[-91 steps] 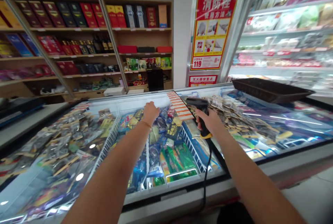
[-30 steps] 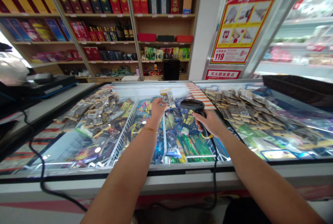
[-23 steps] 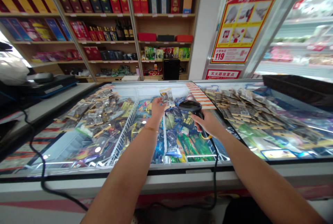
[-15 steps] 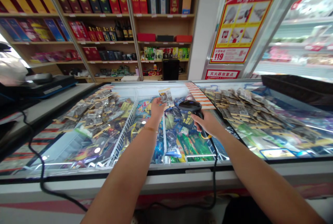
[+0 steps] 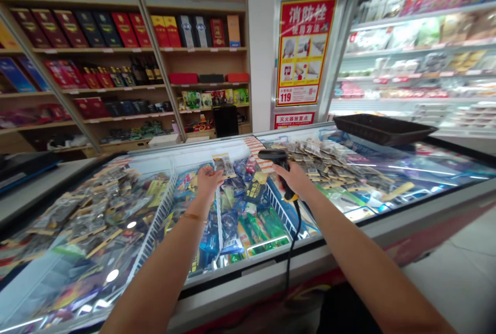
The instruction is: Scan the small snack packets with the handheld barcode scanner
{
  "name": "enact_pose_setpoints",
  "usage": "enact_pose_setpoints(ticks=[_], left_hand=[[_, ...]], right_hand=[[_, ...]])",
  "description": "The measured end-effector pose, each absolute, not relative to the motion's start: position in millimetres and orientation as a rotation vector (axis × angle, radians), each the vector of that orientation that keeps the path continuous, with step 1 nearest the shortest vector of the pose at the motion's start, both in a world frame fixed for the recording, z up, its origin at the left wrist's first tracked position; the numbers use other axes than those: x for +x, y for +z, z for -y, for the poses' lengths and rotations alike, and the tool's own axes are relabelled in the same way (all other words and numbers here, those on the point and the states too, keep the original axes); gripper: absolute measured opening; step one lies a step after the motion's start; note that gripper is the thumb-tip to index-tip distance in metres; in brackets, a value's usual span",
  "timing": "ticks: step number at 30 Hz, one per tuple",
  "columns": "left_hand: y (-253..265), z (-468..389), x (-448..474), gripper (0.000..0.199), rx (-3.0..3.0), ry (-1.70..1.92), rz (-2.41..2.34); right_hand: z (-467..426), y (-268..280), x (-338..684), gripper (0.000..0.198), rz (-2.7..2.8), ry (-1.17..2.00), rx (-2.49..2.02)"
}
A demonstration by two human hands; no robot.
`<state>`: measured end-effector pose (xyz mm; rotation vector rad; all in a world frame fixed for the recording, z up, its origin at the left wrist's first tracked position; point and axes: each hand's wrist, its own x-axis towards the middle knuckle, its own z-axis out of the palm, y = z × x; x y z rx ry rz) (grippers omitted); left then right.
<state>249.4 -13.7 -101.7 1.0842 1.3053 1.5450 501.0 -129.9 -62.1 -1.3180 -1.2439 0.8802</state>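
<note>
1. Your left hand [image 5: 209,181] pinches a small packet [image 5: 225,164] by its near-left side, probably so most of its face stays uncovered.
2. Your right hand [image 5: 296,179] is wrapped round a scanner [image 5: 275,156] by its handle, likely leaving the head free to aim.
3. The packet sits just right of the left fingers, over the freezer [image 5: 217,298], nearer its far edge, apart from the scanner.
</note>
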Motion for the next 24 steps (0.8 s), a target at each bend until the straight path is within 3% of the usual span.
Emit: enact_pose_setpoints(ticks=[11, 18, 24], left_hand=[[-81, 55, 410, 0.026, 1.048, 0.969, -0.891], [-92, 66, 469, 0.031, 1.058, 0.9, -0.852], [-96, 55, 496, 0.04, 1.443, 0.982, -0.991]], right_hand=[[195, -34, 632, 0.031, 0.883, 0.655, -1.434], [209, -40, 645, 0.03, 0.864, 0.621, -1.415], [209, -38, 639, 0.036, 0.888, 0.603, -1.436]])
